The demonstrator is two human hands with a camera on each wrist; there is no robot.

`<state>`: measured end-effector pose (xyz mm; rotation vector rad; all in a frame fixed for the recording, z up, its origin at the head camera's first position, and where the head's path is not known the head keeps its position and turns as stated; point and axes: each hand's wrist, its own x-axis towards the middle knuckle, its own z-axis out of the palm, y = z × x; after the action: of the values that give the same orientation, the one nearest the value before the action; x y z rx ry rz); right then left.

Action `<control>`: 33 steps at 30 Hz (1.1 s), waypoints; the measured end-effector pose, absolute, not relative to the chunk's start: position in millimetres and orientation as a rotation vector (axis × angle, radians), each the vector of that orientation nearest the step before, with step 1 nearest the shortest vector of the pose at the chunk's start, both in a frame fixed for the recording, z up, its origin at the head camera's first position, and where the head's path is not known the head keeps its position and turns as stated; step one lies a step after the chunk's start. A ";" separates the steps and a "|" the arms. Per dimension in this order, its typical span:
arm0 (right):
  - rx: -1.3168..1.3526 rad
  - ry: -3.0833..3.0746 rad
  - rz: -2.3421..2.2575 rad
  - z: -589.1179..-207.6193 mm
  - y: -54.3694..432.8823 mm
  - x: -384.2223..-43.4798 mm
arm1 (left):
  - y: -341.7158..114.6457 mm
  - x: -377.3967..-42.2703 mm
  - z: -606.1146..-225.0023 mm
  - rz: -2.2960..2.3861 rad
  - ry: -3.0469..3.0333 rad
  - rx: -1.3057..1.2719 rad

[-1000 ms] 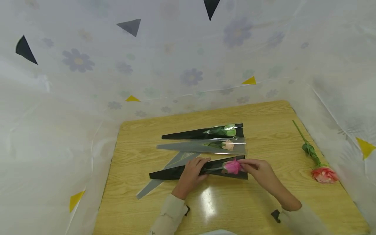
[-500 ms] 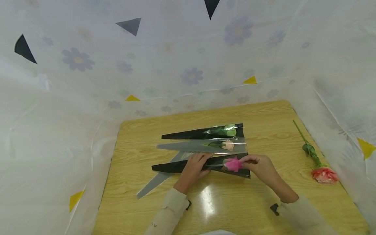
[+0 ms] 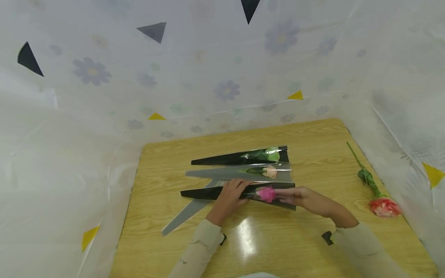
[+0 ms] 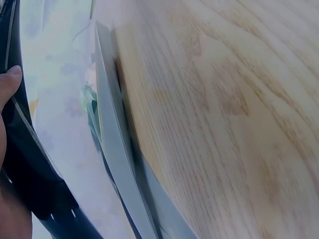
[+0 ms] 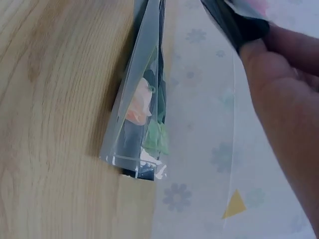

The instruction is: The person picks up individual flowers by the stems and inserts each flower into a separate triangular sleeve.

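My left hand point(image 3: 227, 200) grips a long, tapered black flower sleeve point(image 3: 199, 194) with a clear front, around its middle. Inside it lies a pink rose point(image 3: 266, 194), head toward the wide right end. Through that opening reach the extended fingers of my right hand point(image 3: 311, 200), their tips at the petals. In the left wrist view my thumb point(image 4: 11, 82) lies along the black sleeve. The right wrist view has my right fingers at the sleeve's mouth point(image 5: 249, 27), with most of the rose hidden. A flat grey sleeve point(image 3: 181, 220) lies slantwise underneath.
Behind, a grey sleeve point(image 3: 212, 172) holds a peach rose point(image 3: 270, 172), and a black sleeve point(image 3: 215, 159) holds a green rose point(image 3: 272, 154). One loose coral flower point(image 3: 384, 207) with a stem lies at the table's right. Pale flower-print sheeting point(image 3: 226, 69) surrounds the wooden table point(image 3: 167, 154).
The pink rose has slid left, deeper into the black sleeve, and my right fingers have followed it inside, from pinching the petals to reaching straight in. The sleeve's narrow end has risen slightly.
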<state>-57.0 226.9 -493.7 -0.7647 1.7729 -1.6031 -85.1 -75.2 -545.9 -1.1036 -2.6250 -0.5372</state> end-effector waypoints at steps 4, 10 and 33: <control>-0.805 1.574 -1.649 -495.7 229.0 -58.7 | -73.4 -85.2 -545.9 -0.514 -2.628 -1.110; -0.783 1.598 -1.705 -496.2 229.1 -59.8 | -75.7 -86.4 -546.5 -0.527 -2.667 -1.088; 0.051 1.604 -2.151 -562.5 177.4 -29.4 | -73.3 -117.6 -548.7 -0.498 -2.741 -1.033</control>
<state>-29.4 177.4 -562.5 0.0510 1.6039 -2.1510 -117.6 -73.3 -548.7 -1.0334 -2.7409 -0.4984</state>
